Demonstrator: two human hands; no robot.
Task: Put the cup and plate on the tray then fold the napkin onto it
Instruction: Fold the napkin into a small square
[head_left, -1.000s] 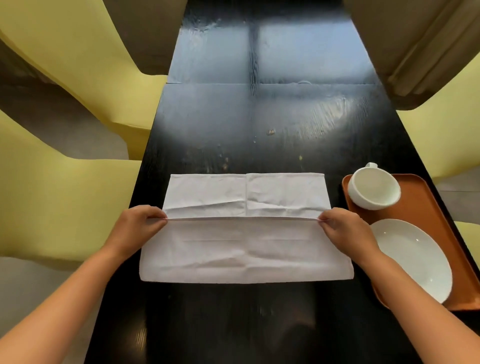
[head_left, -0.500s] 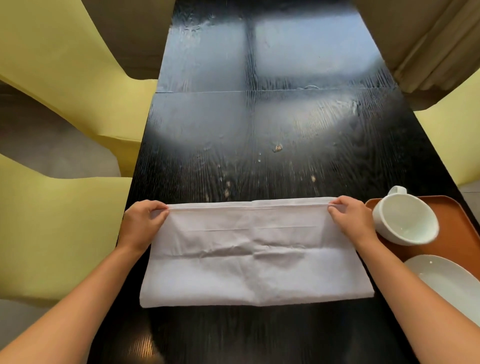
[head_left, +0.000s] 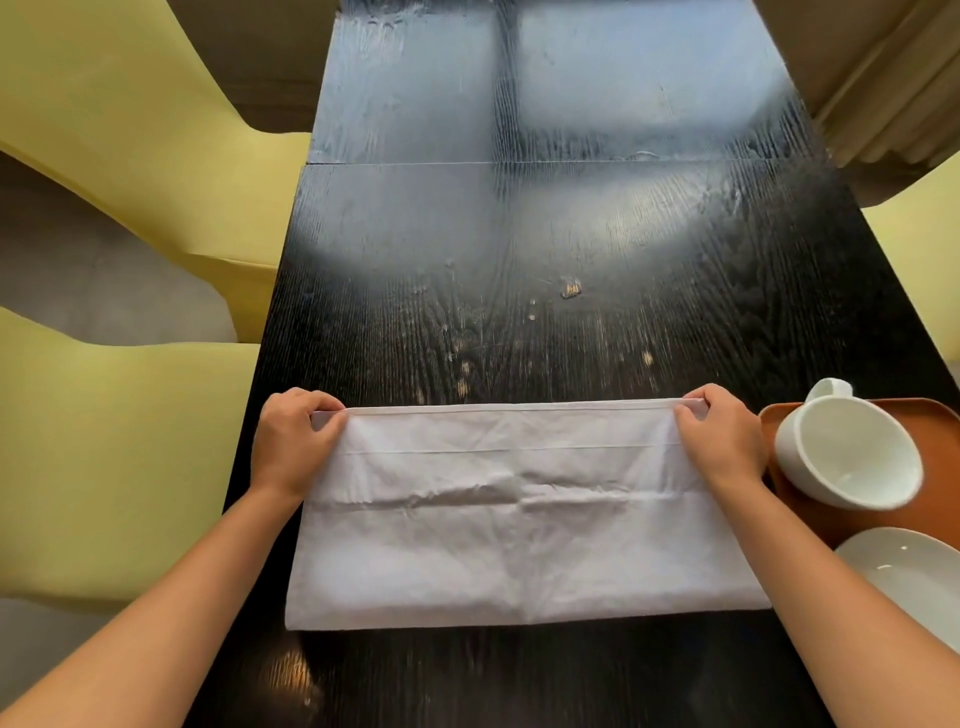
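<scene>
The head view looks down on a long black tabletop (head_left: 545, 234) with a glossy, scuffed grain. A white napkin (head_left: 519, 530) lies flat on its near part, folded into a wide rectangle with a crease running across its middle and a thin hem line near the far edge. The left hand (head_left: 293, 441) sits at the far left corner of the napkin, its grip clenched on that corner with the fingers curled over the edge. The right hand (head_left: 722, 441) does the same at the far right corner, pinching the cloth between thumb and fingers. Both forearms reach in from the bottom of the view, the right one crossing over the napkin's right edge. Just beside the right hand an orange tray (head_left: 883, 519) rests on the tabletop at the right edge of the view. A white cup (head_left: 852, 462) stands on the tray's far part, its handle pointing away from the person. A white plate (head_left: 909, 582) lies on the tray nearer the person, partly cut off by the view's edge. Yellow chairs (head_left: 104, 457) stand along the left side of the tabletop.
</scene>
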